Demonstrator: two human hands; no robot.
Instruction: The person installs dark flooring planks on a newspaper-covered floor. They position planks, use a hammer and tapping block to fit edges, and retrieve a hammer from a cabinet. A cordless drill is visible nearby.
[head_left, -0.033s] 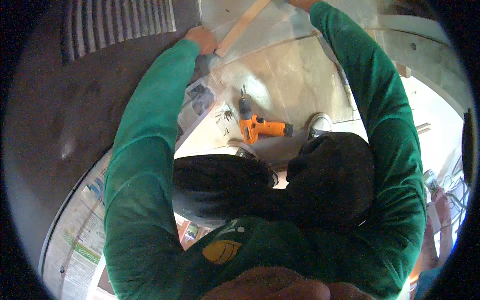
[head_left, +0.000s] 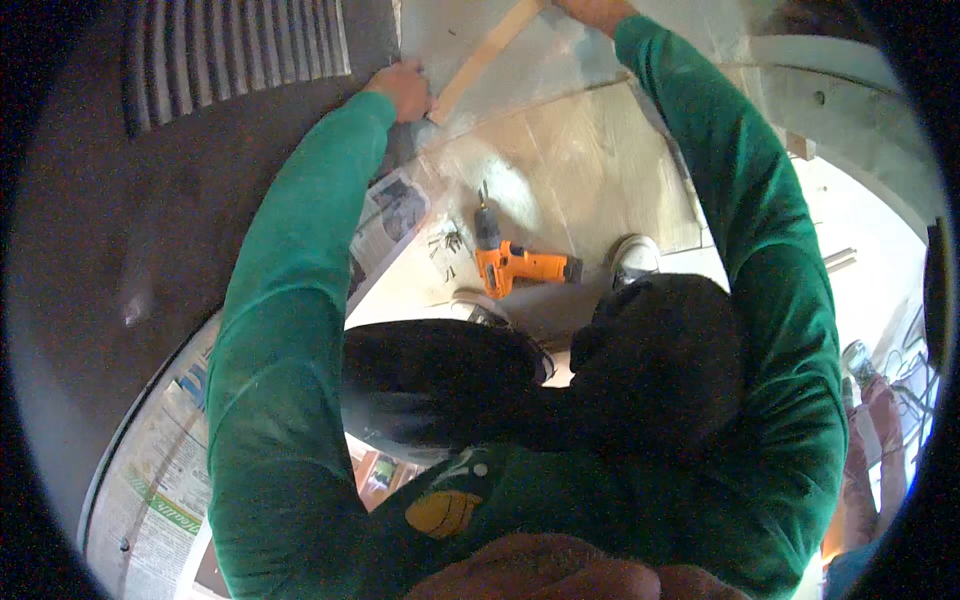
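Both my arms, in green sleeves, reach out in front of me. My left hand [head_left: 405,90] grips the lower end of a pale wooden slat [head_left: 485,60], which lies slanted against a light grey panel [head_left: 560,60]. My right hand [head_left: 595,12] holds the same slat higher up and is partly cut off by the top edge. An orange cordless drill [head_left: 520,265] lies on the floor below the slat, between my arms. A few loose screws [head_left: 445,245] lie just left of it.
A dark ribbed grille [head_left: 235,55] is at the upper left. Newspaper sheets [head_left: 395,215] cover the floor on the left. My shoes [head_left: 635,258] and dark trousers [head_left: 650,370] are below the drill. Another person's leg and shoe [head_left: 865,375] show at the right rim.
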